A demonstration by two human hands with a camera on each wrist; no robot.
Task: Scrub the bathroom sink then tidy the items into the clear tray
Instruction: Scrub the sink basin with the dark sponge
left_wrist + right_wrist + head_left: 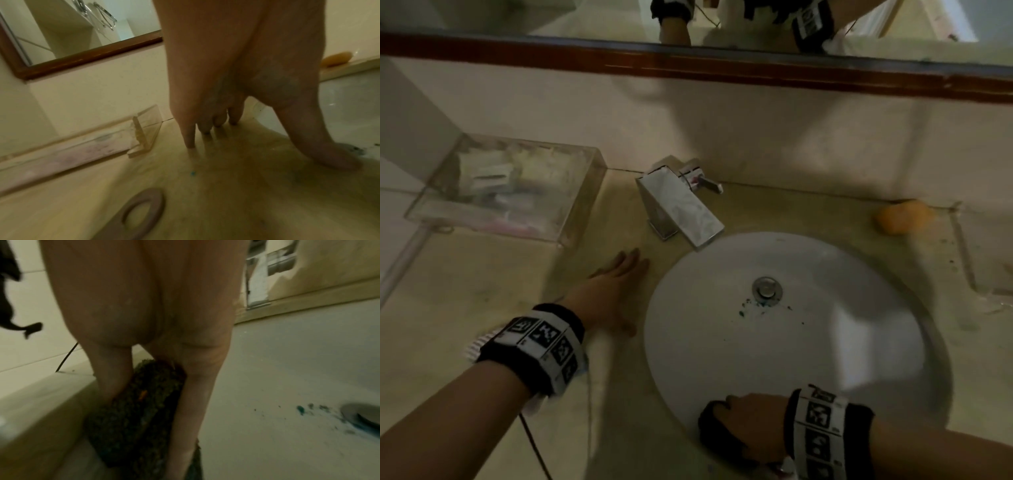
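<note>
The white oval sink (825,342) has a chrome drain (767,291) with blue-green specks (302,408) beside it. My right hand (743,428) grips a dark scrubbing pad (133,410) and holds it against the near-left wall of the basin. My left hand (619,277) lies flat on the beige counter just left of the sink, its fingertips (190,142) on the surface and the thumb at the basin's rim. The clear tray (582,192) stands at the back left, with white and pink items inside, blurred.
A chrome faucet (681,202) juts over the sink's back-left rim. An orange sponge-like lump (904,216) lies at the back right against the wall. A wood-framed mirror (688,68) runs above. A flat ring-shaped piece (139,209) shows near my left wrist.
</note>
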